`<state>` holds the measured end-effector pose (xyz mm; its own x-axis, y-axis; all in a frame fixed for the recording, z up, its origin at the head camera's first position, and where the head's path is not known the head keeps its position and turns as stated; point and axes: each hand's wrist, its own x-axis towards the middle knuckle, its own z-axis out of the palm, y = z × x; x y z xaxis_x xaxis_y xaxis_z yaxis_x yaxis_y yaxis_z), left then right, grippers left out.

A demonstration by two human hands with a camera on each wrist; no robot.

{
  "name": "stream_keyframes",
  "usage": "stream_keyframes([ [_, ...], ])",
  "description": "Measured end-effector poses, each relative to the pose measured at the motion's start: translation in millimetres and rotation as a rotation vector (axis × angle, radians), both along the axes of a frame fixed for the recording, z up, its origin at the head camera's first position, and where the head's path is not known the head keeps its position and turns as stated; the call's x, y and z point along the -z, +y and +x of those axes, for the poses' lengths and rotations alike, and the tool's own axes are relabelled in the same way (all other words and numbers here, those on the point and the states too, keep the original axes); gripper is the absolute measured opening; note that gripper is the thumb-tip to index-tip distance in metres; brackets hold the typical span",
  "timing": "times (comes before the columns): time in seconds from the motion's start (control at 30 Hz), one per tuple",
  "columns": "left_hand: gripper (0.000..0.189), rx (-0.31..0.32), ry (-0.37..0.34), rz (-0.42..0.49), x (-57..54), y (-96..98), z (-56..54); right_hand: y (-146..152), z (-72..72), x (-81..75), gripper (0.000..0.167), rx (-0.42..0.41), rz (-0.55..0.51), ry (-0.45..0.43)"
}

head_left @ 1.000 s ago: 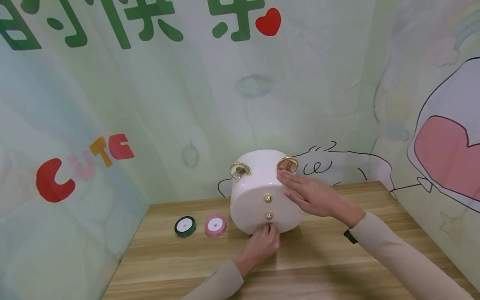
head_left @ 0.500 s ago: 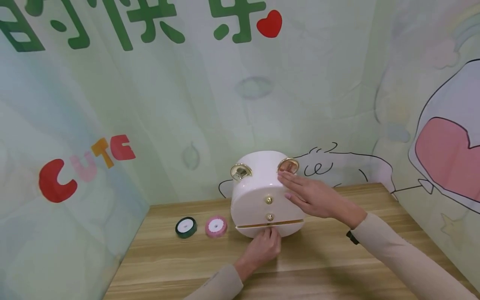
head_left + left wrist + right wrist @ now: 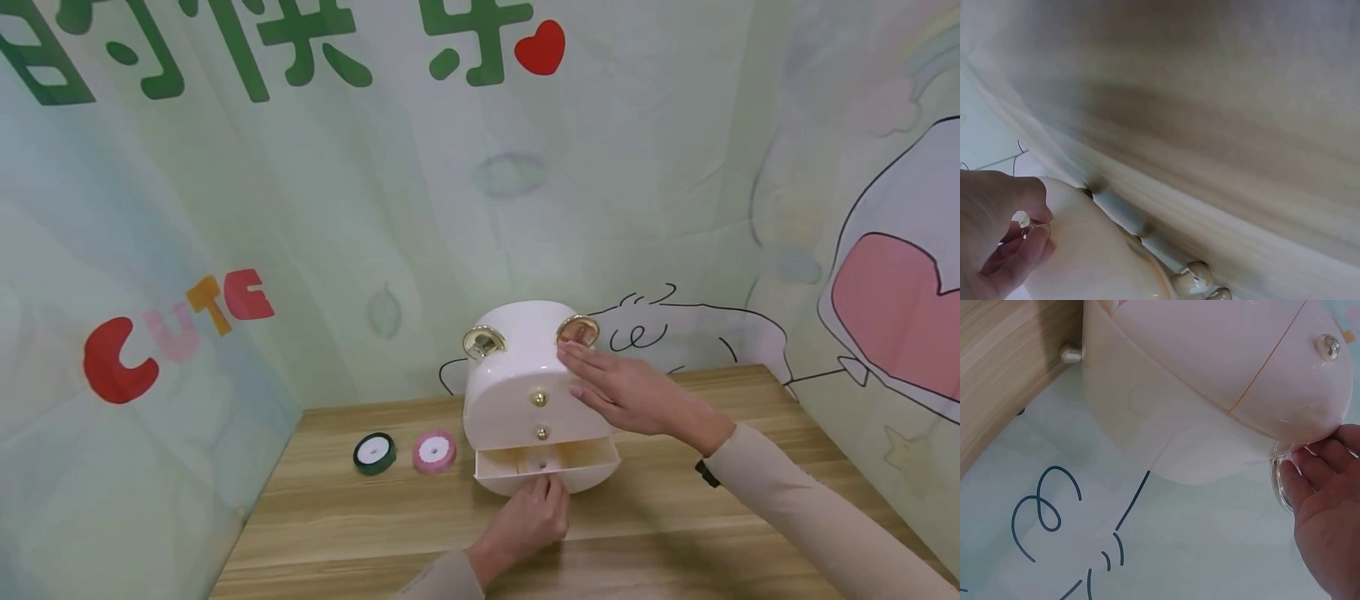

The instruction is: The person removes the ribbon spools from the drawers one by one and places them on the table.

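Note:
A white rounded drawer box [image 3: 517, 367] with gold ear-shaped rings and round gold knobs stands on the wooden table. Its bottom drawer [image 3: 592, 477] is pulled partway out, and the part of its inside that shows holds nothing I can make out. My left hand [image 3: 531, 517] pinches the knob at that drawer's front; in the left wrist view a bit of the knob [image 3: 1025, 220] shows between thumb and fingers. With fingers straight, my right hand [image 3: 626, 392] rests on the box's upper right side, close to the right gold ring [image 3: 579, 330].
Left of the box lie a dark green ribbon roll [image 3: 374, 453] and a pink ribbon roll [image 3: 434, 451]. Printed fabric walls [image 3: 375, 208] enclose the wooden table [image 3: 337, 517] at the back and both sides.
The bottom drawer was closed a second ago, then came out by a slit and is now further out toward me. My left hand has moved nearer with it; the right hand has stayed put.

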<state>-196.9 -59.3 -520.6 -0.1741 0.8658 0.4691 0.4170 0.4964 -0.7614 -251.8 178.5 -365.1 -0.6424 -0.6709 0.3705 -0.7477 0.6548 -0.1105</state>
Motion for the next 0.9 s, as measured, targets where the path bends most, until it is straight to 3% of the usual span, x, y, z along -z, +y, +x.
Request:
stream_keyframes([
  [0.23, 0.051, 0.036, 0.011, 0.015, -2.1, -1.0, 16.8, 0.3, -1.1, 1.1, 0.059, -0.007, -0.002, 0.027],
  [0.6, 0.050, 0.069, -0.047, -0.032, -2.7, -3.7, 40.4, 1.3, -1.3, 2.6, 0.058, -0.011, -0.022, 0.027],
  [0.77, 0.045, 0.114, -0.058, 0.023, -4.1, -3.7, 48.1, 0.0, -1.2, 2.9, 0.059, -0.012, -0.015, 0.027],
  [0.9, 0.044, 0.110, -0.078, 0.031, -4.0, -3.5, 53.1, 0.8, -1.4, 3.2, 0.059, -0.011, -0.015, 0.026],
])
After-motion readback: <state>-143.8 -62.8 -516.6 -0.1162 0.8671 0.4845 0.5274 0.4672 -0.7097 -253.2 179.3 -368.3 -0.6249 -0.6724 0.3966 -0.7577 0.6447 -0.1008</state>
